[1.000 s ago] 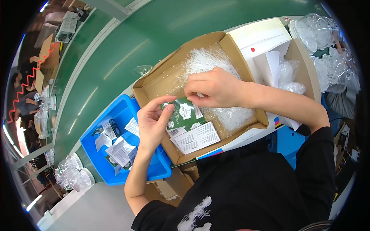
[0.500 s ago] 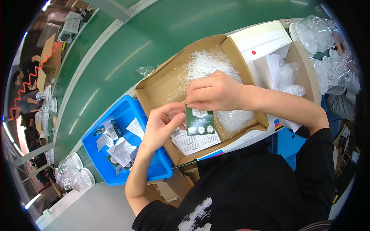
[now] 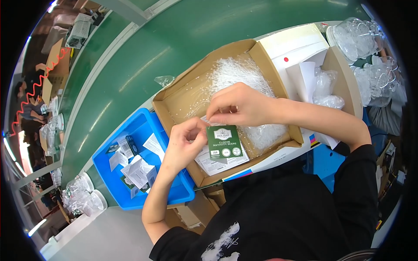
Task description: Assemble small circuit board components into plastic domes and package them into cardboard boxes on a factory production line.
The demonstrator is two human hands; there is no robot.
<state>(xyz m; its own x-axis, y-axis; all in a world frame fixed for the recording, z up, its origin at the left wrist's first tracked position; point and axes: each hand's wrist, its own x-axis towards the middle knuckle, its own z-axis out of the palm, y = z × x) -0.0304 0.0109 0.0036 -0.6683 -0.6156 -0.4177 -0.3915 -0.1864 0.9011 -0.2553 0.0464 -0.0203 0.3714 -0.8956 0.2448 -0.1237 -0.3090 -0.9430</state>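
Observation:
A green card tag (image 3: 224, 142) with white print hangs just below my fingertips, over the open cardboard box. My left hand (image 3: 186, 141) is closed in a pinch at the tag's upper left corner. My right hand (image 3: 241, 106) is closed too, its thumb and forefinger pinched together just above that corner; what it pinches is too small to make out. Behind the hands, a heap of thin white plastic strands (image 3: 233, 71) lies in the cardboard box (image 3: 183, 95). White printed leaflets (image 3: 237, 164) lie in the box's near corner, partly covered by the tag.
A blue bin (image 3: 104, 169) with folded leaflets and green tags stands left of the box. On the right are a white carton (image 3: 296, 43) with plastic bags and several clear jars (image 3: 355, 39). More jars (image 3: 82, 195) sit at lower left. The table (image 3: 126, 82) is green.
The right fingers have lifted off the tag's top edge, so more of the green tag shows. The tag has turned slightly, and both hands remain close together.

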